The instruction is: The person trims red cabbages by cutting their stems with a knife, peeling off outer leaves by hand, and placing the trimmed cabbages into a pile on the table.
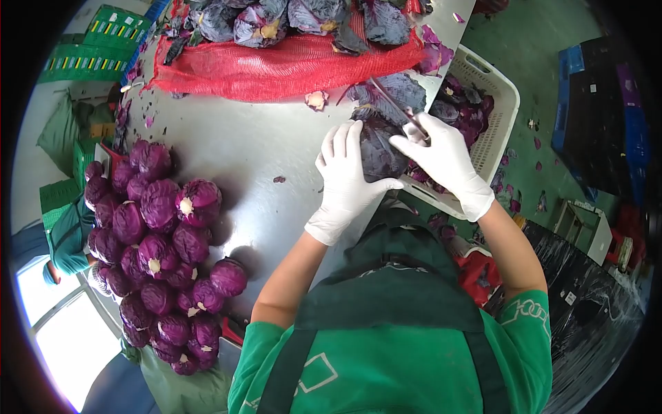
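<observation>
Fingers (341, 143) on knife (400, 110) and dark cabbage (381, 152)

Right hand (447, 157) pinches the knife; left hand (349, 179) lies fingers close together, thumb spread, against the dark cabbage at the metal table (265, 134)'s edge; outward, leaf-filled crate (498, 127), red mesh (289, 65), heaped purple cabbages (158, 205)

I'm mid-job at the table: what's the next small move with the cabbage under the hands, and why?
I'd probably use the knife in the right hand to free another dark outer leaf. The left hand rests against the dark cabbage, the blade is close by, and the piled cabbages look glossy purple, without such dull leaves.
</observation>
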`<action>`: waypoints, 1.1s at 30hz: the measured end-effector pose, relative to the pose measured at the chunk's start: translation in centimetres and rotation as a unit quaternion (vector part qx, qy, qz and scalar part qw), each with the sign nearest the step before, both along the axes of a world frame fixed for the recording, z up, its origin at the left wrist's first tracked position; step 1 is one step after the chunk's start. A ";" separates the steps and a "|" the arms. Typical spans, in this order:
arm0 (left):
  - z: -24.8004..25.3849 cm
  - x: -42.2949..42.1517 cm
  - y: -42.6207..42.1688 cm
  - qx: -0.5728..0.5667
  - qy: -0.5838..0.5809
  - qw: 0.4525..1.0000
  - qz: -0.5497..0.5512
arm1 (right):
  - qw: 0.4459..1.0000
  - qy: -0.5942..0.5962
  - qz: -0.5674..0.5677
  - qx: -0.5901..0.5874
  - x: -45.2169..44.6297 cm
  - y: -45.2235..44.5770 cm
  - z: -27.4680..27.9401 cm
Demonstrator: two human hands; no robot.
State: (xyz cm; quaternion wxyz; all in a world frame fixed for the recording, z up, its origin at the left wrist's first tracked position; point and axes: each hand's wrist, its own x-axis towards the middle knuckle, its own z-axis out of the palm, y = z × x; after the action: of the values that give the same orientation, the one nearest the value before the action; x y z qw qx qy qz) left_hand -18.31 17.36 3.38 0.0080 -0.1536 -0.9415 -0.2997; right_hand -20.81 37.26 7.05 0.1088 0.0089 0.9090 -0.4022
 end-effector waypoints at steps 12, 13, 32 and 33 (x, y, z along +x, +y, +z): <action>-0.3 0.0 -0.4 -0.023 0.048 0.999 -0.009 | 0.997 0.029 0.026 0.062 0.2 -0.4 -0.5; -0.2 -0.1 -0.4 -0.025 0.047 0.999 -0.011 | 0.999 0.015 0.026 0.038 0.0 -0.5 0.1; -0.3 0.1 -2.3 -0.004 0.053 0.998 -0.033 | 0.971 0.140 -0.003 0.195 -1.9 5.1 -7.2; -0.3 0.4 -3.1 -0.001 0.051 0.997 -0.049 | 0.971 0.136 -0.020 0.197 -2.1 5.1 -8.0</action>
State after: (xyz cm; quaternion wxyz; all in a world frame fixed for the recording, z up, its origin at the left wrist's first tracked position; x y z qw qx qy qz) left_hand -17.90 14.24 3.06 0.0409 -0.2148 -0.9316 -0.2902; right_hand -22.91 42.34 -0.95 -0.0282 -0.0063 0.9763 -0.2143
